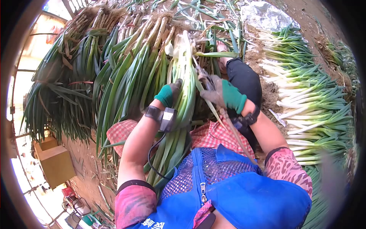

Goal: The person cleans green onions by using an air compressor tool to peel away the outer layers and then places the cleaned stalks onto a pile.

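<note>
My left hand [170,93], in a green and grey glove, is closed round the stalks of a bundle of green onions [183,72] that lies across my lap, white ends away from me. My right hand [222,92], gloved the same way, is at the bundle's right side. Its fingers are closed round a dark tool [204,77], whose exact shape is blurred. A peeled-back leaf [217,54] sticks out to the right of the stalks.
Unpeeled onions [127,76] with roots are heaped at the left. Cleaned white onions [301,103] lie in a long row at the right, below a crumpled plastic sheet [267,16]. A cardboard box [56,164] stands at the lower left.
</note>
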Demonstrator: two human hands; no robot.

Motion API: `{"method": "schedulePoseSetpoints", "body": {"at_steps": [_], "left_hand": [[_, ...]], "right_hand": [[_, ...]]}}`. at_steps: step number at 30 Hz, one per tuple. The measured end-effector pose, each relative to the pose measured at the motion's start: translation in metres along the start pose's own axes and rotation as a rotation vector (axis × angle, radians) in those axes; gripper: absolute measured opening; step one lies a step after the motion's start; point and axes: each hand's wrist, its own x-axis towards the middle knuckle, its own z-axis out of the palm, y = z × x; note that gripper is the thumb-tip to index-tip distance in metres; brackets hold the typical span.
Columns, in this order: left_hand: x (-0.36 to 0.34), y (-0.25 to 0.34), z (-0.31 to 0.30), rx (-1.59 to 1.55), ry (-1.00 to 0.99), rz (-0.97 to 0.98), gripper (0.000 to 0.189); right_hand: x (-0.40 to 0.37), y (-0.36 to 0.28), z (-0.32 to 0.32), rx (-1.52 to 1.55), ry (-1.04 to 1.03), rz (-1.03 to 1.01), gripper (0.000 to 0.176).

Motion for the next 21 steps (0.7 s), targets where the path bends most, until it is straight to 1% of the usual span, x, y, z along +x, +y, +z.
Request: {"method": "schedulePoseSetpoints", "body": {"at_steps": [1,2,4,6,7,8,10,11,13,15,17,18,20,21], "left_hand": [[0.001,-0.002,0.006,-0.03,0.044,0.018,0.036],[0.001,-0.002,0.008,-0.035,0.047,0.025,0.035],[0.001,-0.003,0.008,-0.041,0.056,0.033,0.033],[0.0,-0.005,0.012,-0.096,0.079,0.028,0.032],[0.0,-0.005,0.014,-0.124,0.091,0.025,0.032],[-0.001,-0.005,0.014,-0.099,0.104,0.041,0.031],[-0.001,-0.006,0.015,-0.053,0.129,0.072,0.03],[-0.002,-0.008,0.015,-0.013,0.123,0.107,0.03],[0.0,-0.009,0.014,-0.089,0.09,0.058,0.031],[0.001,-0.007,0.015,-0.106,0.088,0.052,0.03],[0.001,-0.007,0.016,-0.064,0.124,0.079,0.028],[0.0,-0.01,0.016,-0.055,0.129,0.125,0.028],[0.002,-0.02,0.018,-0.034,0.143,0.218,0.028],[0.004,-0.026,0.023,0.004,0.155,0.271,0.027]], "right_hand": [[0.018,0.006,-0.001,-0.032,0.015,-0.013,0.065],[0.039,0.013,-0.002,-0.065,0.03,-0.026,0.065],[0.09,0.027,-0.001,-0.118,-0.017,0.026,0.062],[0.124,0.014,-0.015,0.057,-0.201,0.226,0.059],[0.143,0.018,-0.016,0.016,-0.179,0.241,0.06],[0.18,0.055,0.0,-0.201,0.032,-0.014,0.062],[0.192,0.055,0.004,-0.227,0.028,-0.053,0.058],[0.184,0.041,0.0,-0.246,0.009,-0.046,0.057],[0.164,0.021,-0.008,-0.284,-0.03,-0.023,0.056],[0.187,0.055,0.004,-0.373,0.006,-0.09,0.059],[0.18,0.054,0.0,-0.34,0.028,-0.13,0.059],[0.176,0.054,-0.001,-0.324,0.039,-0.15,0.059],[0.161,0.033,-0.009,-0.256,0.016,-0.111,0.057],[0.173,0.043,-0.002,-0.326,0.04,-0.06,0.054]]}}
